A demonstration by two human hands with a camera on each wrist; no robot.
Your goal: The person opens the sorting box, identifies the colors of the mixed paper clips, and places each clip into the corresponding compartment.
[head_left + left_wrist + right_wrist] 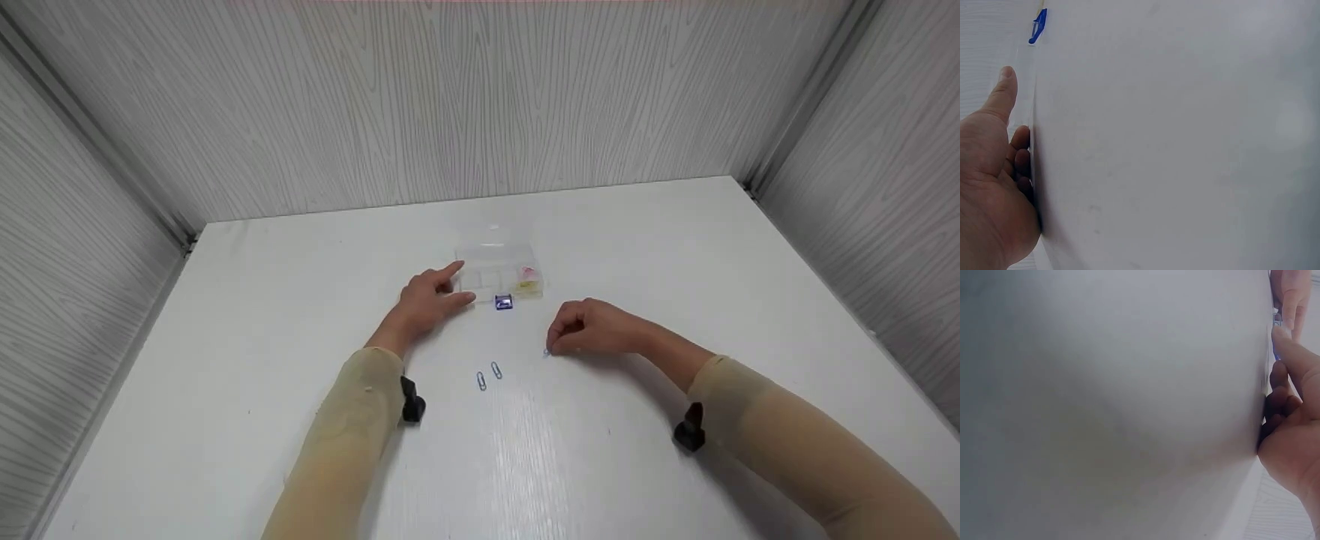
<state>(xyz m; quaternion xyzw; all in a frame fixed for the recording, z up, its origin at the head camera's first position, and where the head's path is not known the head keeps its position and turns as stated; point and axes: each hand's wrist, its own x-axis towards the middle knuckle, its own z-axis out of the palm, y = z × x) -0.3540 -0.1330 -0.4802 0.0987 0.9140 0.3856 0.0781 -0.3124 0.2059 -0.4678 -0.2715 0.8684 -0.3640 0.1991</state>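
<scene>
A clear plastic compartment box [480, 279] lies on the table with its lid [495, 253] raised at the back and a blue latch [504, 302] at its front. Pink pieces [528, 272] and yellow pieces [526, 286] sit in its right-hand compartments. My left hand [429, 300] rests at the box's left end, thumb at the front and forefinger stretched toward the back. To the right and nearer me, my right hand [596, 328] pinches a small light-blue paper clip [547, 353] at the tabletop, mostly hidden by the fingertips. Two blue paper clips [481, 381] lie in front of the box.
The white table [300, 262] meets a wood-grain panel [465, 105] behind the box, with further panels at both sides. Each sleeve carries a black wrist mount [412, 401].
</scene>
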